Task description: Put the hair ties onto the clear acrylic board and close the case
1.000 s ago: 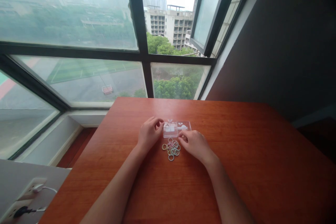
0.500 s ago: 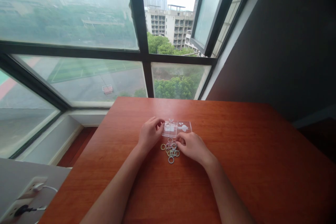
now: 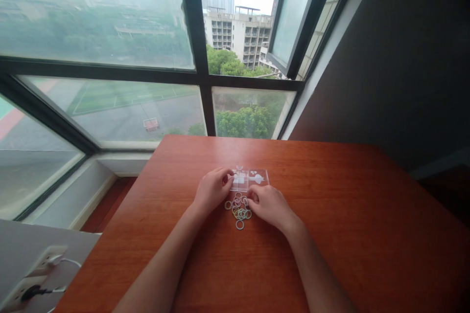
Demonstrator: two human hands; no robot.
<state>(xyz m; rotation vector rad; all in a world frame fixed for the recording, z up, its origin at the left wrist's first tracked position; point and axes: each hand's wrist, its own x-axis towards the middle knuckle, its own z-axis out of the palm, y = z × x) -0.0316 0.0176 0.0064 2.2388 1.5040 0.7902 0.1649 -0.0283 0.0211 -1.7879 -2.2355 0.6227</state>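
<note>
A clear plastic box [image 3: 258, 177] with white printing lies opened flat on the table. My left hand [image 3: 213, 187] is at its left end, thumb and fingertips closed together over the left half; what they pinch is hidden. In front of the box is a loose pile of small pastel rings that look like hair ties [image 3: 241, 213]. At the pile's right side, my right hand [image 3: 270, 204] has thumb and forefinger pinched on a pale hair tie [image 3: 246, 200].
The reddish-brown wooden table [image 3: 348, 205] extends well to the right of my hands. Dark-framed windows [image 3: 205, 78] stand beyond its far edge. Wall sockets with plugs [image 3: 31, 293] are at the lower left.
My left hand has shifted slightly right, its fingertips now further over the box. By my right fingertips, a pale hair tie appears raised and tilted from the pile.
</note>
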